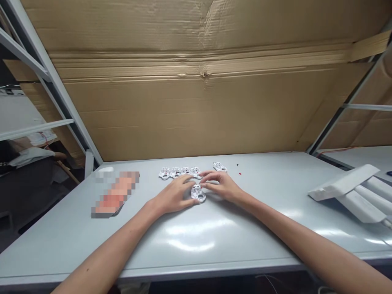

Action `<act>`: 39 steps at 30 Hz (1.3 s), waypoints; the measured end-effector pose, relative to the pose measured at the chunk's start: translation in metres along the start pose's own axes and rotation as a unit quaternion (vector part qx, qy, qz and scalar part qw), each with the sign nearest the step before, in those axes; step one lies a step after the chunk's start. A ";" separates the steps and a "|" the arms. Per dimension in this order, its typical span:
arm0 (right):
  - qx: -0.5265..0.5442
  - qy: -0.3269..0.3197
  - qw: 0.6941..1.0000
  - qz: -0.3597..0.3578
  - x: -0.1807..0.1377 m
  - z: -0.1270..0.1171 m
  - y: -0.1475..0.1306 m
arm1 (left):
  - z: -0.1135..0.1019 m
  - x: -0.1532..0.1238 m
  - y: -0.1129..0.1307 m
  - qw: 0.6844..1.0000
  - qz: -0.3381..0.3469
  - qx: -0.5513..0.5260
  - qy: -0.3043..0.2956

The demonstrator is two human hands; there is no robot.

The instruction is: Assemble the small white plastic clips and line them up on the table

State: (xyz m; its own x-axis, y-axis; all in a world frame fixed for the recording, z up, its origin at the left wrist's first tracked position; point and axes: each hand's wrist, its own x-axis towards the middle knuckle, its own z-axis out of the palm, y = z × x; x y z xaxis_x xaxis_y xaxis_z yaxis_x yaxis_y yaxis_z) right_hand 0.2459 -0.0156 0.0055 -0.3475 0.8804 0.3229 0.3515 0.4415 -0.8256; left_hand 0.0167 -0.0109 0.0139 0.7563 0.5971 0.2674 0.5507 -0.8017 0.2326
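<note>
Near the middle of the table [214, 232], short of its far edge, a small white plastic part [198, 193] lay flat between the left hand [174, 196] and right hand [222, 185], whose half-curled fingertips closed on its sides. It looked light, stiff and apt to slide on the glossy surface, best pinched by its outer edges. A row of like parts [179, 172] lay just behind.
</note>
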 end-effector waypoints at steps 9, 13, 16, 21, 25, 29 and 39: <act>-0.047 0.018 0.998 -0.048 -0.005 0.013 0.007 | -0.001 0.001 -0.001 1.000 0.012 0.004 0.007; -0.073 -0.006 0.995 -0.067 -0.005 0.011 0.005 | 0.000 0.001 -0.001 1.000 0.015 0.007 0.007; -0.124 -0.036 0.988 -0.084 -0.005 0.007 0.001 | 0.000 0.001 -0.001 1.000 0.013 0.015 0.007; -0.168 -0.044 0.977 -0.126 -0.007 -0.002 -0.005 | -0.001 0.001 -0.001 1.000 0.004 0.026 0.009; -0.192 -0.073 0.966 -0.154 -0.009 -0.006 -0.007 | -0.002 0.000 -0.005 0.999 -0.001 0.046 0.004; -0.219 -0.123 0.950 -0.186 -0.009 -0.002 -0.006 | -0.006 -0.002 -0.011 0.997 -0.017 0.074 -0.017; -0.372 -0.133 0.913 -0.099 -0.014 -0.028 -0.019 | -0.006 -0.004 -0.002 0.993 -0.056 0.076 -0.067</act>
State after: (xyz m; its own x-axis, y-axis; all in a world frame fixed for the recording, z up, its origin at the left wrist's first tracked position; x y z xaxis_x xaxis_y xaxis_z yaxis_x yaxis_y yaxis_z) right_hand 0.2687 -0.0314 0.0299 -0.6320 0.7409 0.2272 0.7178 0.6702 -0.1886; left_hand 0.0108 -0.0111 0.0177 0.7216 0.6822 0.1178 0.6737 -0.7311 0.1075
